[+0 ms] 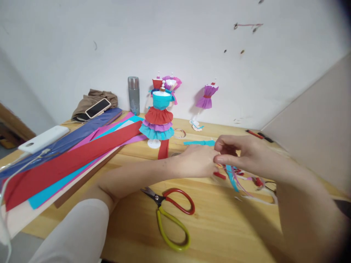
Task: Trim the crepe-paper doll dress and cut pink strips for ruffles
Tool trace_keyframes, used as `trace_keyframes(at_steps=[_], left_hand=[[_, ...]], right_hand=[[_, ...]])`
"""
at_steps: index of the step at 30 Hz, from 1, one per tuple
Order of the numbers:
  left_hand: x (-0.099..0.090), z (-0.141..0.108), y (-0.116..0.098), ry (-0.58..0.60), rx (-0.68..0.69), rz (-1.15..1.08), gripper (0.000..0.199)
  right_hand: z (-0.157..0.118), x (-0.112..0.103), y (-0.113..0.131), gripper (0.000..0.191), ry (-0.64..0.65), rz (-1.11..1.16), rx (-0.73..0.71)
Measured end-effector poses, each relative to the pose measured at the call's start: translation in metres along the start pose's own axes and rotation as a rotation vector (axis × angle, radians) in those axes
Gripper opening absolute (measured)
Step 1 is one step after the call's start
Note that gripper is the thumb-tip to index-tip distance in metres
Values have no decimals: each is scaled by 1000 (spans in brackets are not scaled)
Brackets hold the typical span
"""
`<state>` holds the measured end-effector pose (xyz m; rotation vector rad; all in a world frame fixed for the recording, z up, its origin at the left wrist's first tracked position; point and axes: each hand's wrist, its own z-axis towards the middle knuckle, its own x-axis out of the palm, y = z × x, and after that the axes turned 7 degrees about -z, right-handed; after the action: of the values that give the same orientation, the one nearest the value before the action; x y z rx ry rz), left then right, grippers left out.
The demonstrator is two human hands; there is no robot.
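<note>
My left hand (199, 160) reaches across the table with its back toward me, its fingers hidden at the far end. Against it, my right hand (233, 150) has curled fingers, thumb and forefinger closing beside the left knuckles. What lies between them is too small to make out. Just under the hands are a blue paper strip (231, 179) and small red scraps (220, 175). Behind them rests another blue strip (199, 143). Open-bladed scissors (179, 199) with one red and one yellow handle lie nearer me.
A mini dress form (159, 117) in tiered blue, red and purple paper stands at centre, others behind it. A purple one (208, 96) stands right. Long paper sheets (74, 164), a phone (98, 108), a white power strip (44, 138) and a grey bottle (134, 96) occupy the left.
</note>
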<state>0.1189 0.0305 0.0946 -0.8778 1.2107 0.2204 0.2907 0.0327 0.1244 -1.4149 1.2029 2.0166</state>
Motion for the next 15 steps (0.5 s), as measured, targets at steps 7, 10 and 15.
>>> trace_keyframes(at_steps=[7, 10, 15], left_hand=[[-4, 5, 24, -95, -93, -19, 23], [-7, 5, 26, -75, -56, -72, 17], [-5, 13, 30, 36, 30, -149, 26]], right_hand=[[9, 18, 12, 29, -354, -231, -146], [11, 24, 14, 25, -374, -238, -225], [14, 28, 14, 22, -338, -272, -228]])
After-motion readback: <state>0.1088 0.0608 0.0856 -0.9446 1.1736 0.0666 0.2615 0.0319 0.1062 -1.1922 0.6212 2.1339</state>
